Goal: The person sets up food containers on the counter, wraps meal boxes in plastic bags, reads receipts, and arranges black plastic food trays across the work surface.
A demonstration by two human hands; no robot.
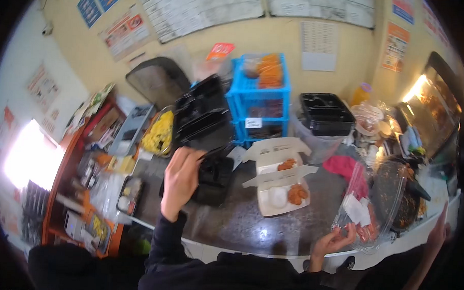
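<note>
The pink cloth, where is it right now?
In the head view, the pink cloth lies on the right side of the table, just right of the open white box and near the clear tub.

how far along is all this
Partway, by the look of it. Looks done: food is in the near white box, a fried piece beside a round white item. In hand: the left hand is at the black trays, the right hand at the clear tray. Seemingly left: the box is not closed; whether the black trays need filling, I can't tell.
</note>
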